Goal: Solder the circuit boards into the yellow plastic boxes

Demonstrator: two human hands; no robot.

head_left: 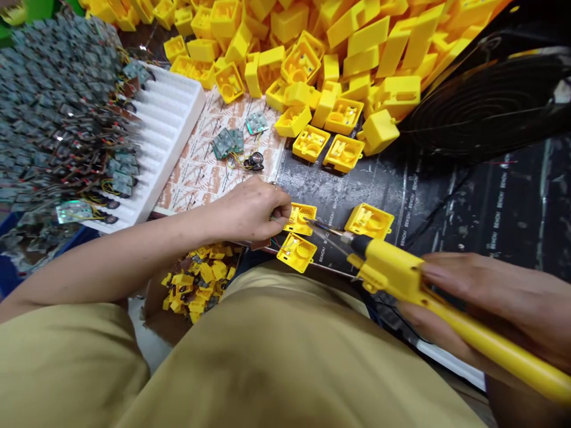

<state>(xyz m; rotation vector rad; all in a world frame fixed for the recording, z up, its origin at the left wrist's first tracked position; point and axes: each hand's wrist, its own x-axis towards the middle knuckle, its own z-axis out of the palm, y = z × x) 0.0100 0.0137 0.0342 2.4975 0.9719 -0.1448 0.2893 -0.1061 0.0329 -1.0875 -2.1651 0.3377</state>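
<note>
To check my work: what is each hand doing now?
Left hand: closed, pinching thin coloured wires.
Right hand: closed, holding a yellow-handled soldering iron.

soldering iron (390, 276): glossy plastic | case (297, 252): matt plastic | bench mat (339, 190): scuffed, matt

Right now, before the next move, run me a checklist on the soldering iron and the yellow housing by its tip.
1. Right hand gripping the yellow soldering iron: ok.
2. Iron tip at the edge of the yellow plastic housing: ok.
3. Left hand holding thin coloured wires at that housing: ok.
4. Wire ends seated at the joint: cannot tell, the fingers hide them.
5. Second yellow housing apart from the tip: cannot tell from this angle.
6. Iron hot: cannot tell.
</note>
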